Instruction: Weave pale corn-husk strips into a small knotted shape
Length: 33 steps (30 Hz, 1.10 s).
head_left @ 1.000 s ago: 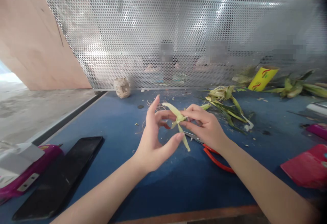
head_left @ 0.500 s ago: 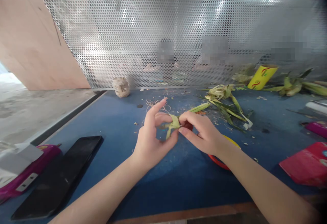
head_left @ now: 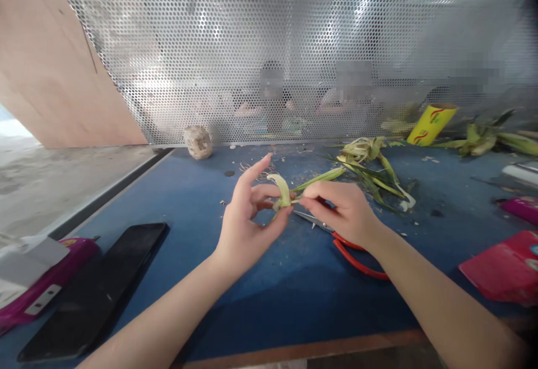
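A small folded piece of pale green corn husk [head_left: 284,190] is pinched between the thumb and fingers of my left hand [head_left: 241,226], whose index finger points up. My right hand [head_left: 348,209] is closed at the husk's right side, thumb and index finger pinching a thin pale strand [head_left: 296,200] that runs to it. Red-handled scissors [head_left: 357,263] lie on the table under my right hand, partly hidden, blades toward the left. A long green husk strip [head_left: 325,178] lies just behind my fingers.
The blue table [head_left: 252,313] bears husk scraps. Behind lie husk leaves [head_left: 365,153], a yellow roll [head_left: 432,125] and a whitish roll [head_left: 198,142]. A black phone [head_left: 96,290] and power strip [head_left: 52,279] are left; a red packet [head_left: 504,268] is right. A perforated metal screen [head_left: 235,49] stands behind, people beyond.
My right hand has moved slightly right, away from my left fingers, and a thin strand now shows between them. The husk piece has turned, its curved end now up. More of the scissors shows.
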Each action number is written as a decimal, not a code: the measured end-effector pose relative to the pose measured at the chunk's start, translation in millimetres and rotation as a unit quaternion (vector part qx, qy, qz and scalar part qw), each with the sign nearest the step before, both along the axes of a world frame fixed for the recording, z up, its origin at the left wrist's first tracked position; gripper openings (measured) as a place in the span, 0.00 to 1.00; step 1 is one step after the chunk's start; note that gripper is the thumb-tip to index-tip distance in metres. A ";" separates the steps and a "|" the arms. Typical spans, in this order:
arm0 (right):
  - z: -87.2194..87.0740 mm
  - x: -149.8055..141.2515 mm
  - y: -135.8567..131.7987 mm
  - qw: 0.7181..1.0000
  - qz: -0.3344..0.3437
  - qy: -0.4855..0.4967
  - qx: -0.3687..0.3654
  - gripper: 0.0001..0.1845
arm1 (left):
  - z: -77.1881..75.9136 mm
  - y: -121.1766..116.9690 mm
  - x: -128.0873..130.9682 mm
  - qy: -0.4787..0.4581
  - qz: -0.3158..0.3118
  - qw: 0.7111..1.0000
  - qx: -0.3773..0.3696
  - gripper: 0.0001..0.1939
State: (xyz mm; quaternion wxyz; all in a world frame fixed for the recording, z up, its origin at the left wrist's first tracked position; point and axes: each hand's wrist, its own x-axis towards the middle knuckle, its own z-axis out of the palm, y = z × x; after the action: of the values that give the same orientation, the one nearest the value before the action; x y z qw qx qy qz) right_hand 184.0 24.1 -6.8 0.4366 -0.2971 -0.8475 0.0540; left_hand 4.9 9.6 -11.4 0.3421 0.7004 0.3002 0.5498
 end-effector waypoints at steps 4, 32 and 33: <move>3.1 3.3 -1.1 0.999 0.002 0.037 -0.038 0.11 | 2.5 0.2 1.4 -0.012 -0.009 0.999 -0.036 0.34; -21.2 -18.4 2.8 0.950 0.132 0.167 -0.231 0.04 | -7.0 5.1 2.6 0.051 0.065 0.992 0.099 0.30; -20.0 -19.8 2.3 0.948 0.138 0.167 -0.233 0.04 | -7.1 4.6 2.9 0.043 0.059 0.993 0.098 0.30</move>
State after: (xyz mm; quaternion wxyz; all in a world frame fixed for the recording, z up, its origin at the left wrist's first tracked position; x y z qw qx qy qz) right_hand 164.2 26.4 -26.9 0.4786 -0.2571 -0.7589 0.3590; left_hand 7.8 14.2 -18.5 0.2258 0.7347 0.3003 0.5649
